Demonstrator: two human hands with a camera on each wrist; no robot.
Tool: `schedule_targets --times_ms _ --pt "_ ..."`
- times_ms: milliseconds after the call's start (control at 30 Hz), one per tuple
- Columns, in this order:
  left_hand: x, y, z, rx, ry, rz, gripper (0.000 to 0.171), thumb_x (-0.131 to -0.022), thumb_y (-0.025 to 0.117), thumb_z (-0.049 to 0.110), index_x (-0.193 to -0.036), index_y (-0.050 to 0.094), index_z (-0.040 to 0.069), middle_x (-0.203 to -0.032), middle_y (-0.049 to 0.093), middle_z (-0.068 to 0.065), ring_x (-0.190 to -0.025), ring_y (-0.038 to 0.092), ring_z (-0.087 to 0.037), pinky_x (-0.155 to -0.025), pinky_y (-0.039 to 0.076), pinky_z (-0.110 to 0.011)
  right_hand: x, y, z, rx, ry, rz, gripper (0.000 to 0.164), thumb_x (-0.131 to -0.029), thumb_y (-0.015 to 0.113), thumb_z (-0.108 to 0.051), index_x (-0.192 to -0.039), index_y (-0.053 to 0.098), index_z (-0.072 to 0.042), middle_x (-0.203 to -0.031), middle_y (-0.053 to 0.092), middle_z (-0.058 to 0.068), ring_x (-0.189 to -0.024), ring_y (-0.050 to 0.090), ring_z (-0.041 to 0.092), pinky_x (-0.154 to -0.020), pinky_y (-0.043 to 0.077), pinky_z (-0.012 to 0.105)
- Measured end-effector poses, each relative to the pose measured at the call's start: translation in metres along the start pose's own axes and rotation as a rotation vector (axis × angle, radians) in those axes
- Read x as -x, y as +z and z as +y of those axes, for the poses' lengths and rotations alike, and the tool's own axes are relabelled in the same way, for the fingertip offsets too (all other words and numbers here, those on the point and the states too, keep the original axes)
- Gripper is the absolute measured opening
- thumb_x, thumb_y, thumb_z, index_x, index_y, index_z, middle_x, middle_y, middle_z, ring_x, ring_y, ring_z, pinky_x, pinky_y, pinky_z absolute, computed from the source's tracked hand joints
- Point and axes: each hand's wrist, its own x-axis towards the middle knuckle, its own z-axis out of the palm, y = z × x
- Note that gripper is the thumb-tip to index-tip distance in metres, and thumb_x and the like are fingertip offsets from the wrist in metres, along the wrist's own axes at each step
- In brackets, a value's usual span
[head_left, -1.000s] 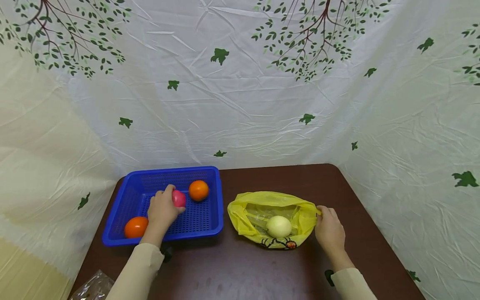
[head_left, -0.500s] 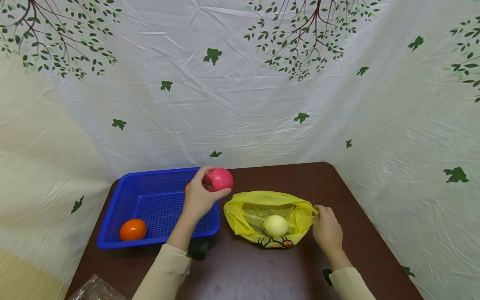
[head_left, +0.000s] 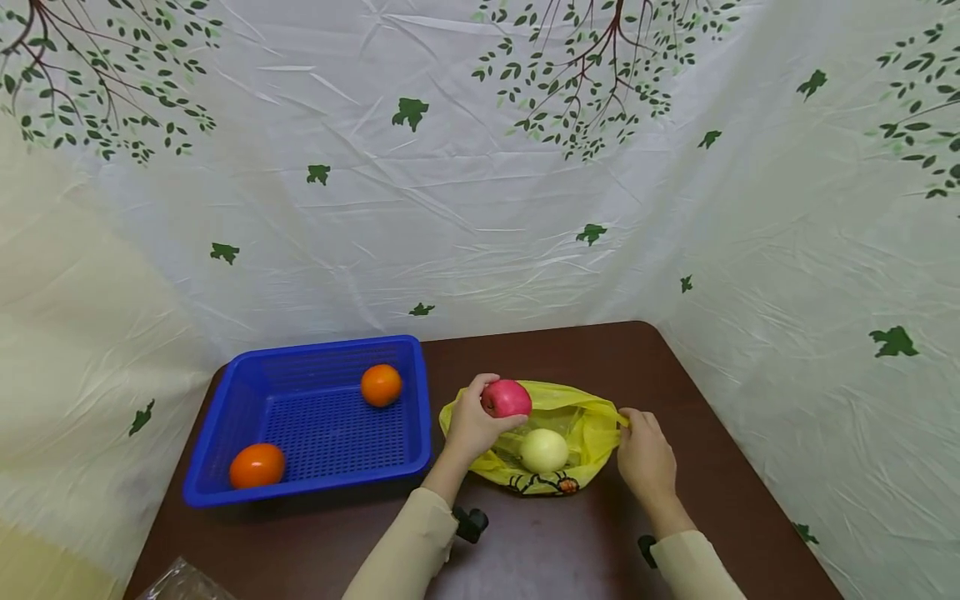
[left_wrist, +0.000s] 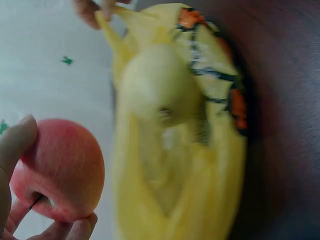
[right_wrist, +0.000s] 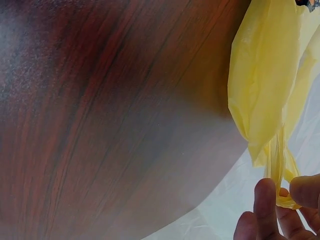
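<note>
Surrounding the table at the back and on both sides, creased white cloth is printed with dark green leaves and, higher up, with red-brown leafy branches. A more yellowish tone is taken on by the cloth at the far left. The tabletop is finished in dark reddish-brown, streaked wood grain, with a dull sheen near the front and a rounded back corner on the right.

A blue basket is set at the left, with two orange fruits held well apart inside it. Near the lower left edge, crumpled clear plastic is partly cut off.

At the middle right, a yellow bag is laid with its mouth upward, and a pale round fruit is contained in it. The red apple is gripped between the thumb and fingers of the left hand, raised by the left part of the bag's mouth. The bag's handle is pinched by the right hand.
</note>
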Motion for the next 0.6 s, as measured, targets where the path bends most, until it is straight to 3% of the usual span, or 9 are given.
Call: schedule_targets --times_ms 300,600 --pt "-0.005 0.024 -0.030 -0.004 -0.089 -0.009 0.072 -0.068 0.086 0.029 -0.131 0.052 0.016 -0.119 0.060 -0.009 -0.103 0.059 -0.027 -0.077 0.053 -0.040 0.000 -0.001 -0.003 0.001 0.007 -0.005 0.028 -0.094 0.055 -0.007 -0.122 0.058 -0.003 -0.119 0.055 0.020 -0.087 0.062 0.036 -0.067 0.051 0.050" --pt "-0.007 0.032 -0.048 -0.026 -0.126 -0.007 0.074 -0.071 0.085 0.023 -0.135 0.049 0.011 -0.125 0.057 -0.012 -0.110 0.056 -0.031 -0.083 0.051 -0.046 0.000 -0.002 -0.007 0.006 0.013 -0.003 0.028 -0.094 0.056 -0.007 -0.122 0.058 -0.004 -0.119 0.055 0.018 -0.090 0.061 0.035 -0.070 0.051 0.051"
